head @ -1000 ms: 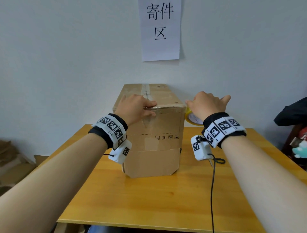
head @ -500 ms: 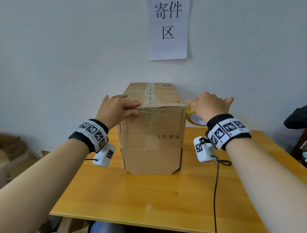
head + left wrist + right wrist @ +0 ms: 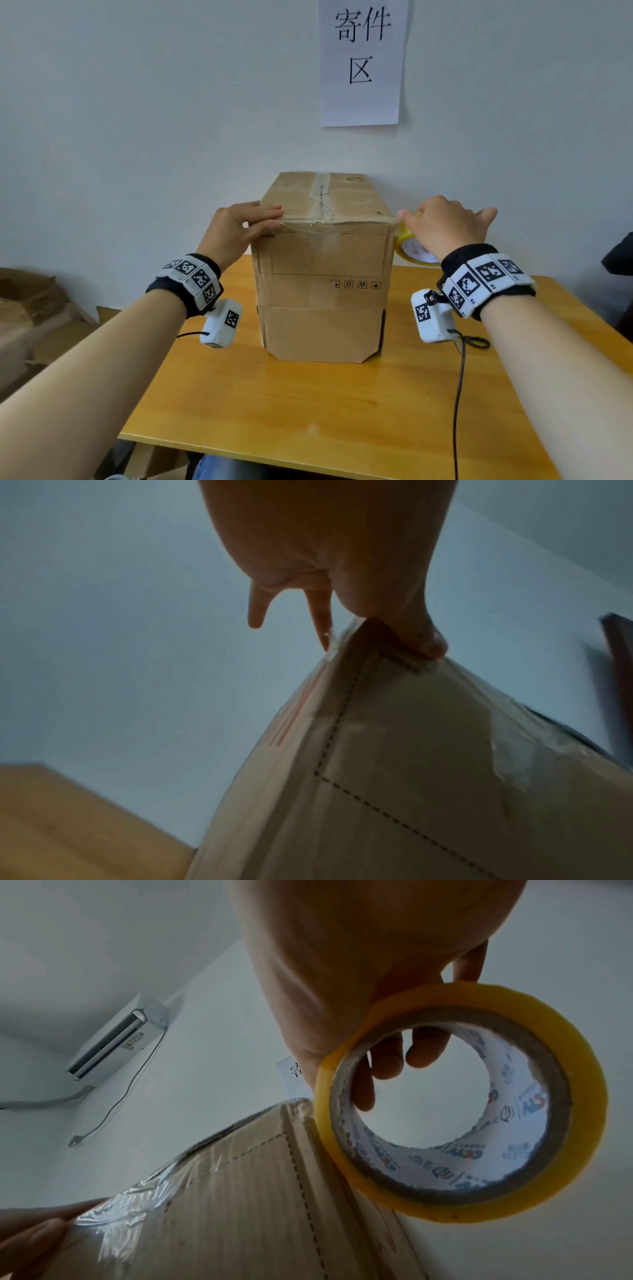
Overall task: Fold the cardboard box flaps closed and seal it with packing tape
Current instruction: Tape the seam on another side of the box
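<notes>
A tall brown cardboard box (image 3: 322,274) stands on the wooden table (image 3: 308,411) with its top flaps down. Clear tape runs along the top seam, and a clear tape strip (image 3: 329,224) lies along the front top edge. My left hand (image 3: 236,229) is at the box's front top left corner, straight fingers on the top and thumb on the front face, pressing the strip's end. In the left wrist view the thumb (image 3: 428,645) presses the box (image 3: 411,777). My right hand (image 3: 445,226) grips a yellow tape roll (image 3: 411,246) against the top right corner, with fingers through the roll (image 3: 578,1064).
A paper sign (image 3: 361,61) hangs on the wall just behind the box. A black cable (image 3: 459,394) trails over the table on the right. Flattened cardboard (image 3: 34,318) lies on the floor at the left, and a dark object (image 3: 620,253) sits at the right edge.
My left hand has slid left along the front top edge, from near the middle to the left corner. My right hand and the roll stay at the right corner.
</notes>
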`<state>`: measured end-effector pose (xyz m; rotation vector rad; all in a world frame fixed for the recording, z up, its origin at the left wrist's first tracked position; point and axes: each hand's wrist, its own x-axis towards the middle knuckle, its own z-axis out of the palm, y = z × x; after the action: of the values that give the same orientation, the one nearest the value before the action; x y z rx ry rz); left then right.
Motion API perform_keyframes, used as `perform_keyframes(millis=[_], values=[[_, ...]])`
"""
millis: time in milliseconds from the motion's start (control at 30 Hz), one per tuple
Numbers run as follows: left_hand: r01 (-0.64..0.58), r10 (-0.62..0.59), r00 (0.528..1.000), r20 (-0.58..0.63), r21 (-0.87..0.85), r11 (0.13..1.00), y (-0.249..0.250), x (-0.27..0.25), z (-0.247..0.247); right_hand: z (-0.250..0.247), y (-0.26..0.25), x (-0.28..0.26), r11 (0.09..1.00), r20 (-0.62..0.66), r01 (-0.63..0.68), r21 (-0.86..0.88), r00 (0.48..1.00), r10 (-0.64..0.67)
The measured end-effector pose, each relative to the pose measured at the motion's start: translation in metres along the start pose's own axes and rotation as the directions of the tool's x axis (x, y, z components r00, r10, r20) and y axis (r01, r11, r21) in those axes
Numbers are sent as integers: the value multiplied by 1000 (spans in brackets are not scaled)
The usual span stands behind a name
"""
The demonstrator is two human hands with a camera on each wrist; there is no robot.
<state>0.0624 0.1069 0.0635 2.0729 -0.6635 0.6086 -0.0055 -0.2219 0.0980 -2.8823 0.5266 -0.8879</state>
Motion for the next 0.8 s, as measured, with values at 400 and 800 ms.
perform_keyframes(millis=[400, 800], values=[[191, -184, 982, 49, -274, 943, -11, -15, -13, 3, 1, -3, 1000, -17, 20, -8, 1000, -20], [365, -356, 928, 108, -454, 813, -17, -24, -12, 7, -2, -5, 1000, -36, 23, 14, 999, -23]])
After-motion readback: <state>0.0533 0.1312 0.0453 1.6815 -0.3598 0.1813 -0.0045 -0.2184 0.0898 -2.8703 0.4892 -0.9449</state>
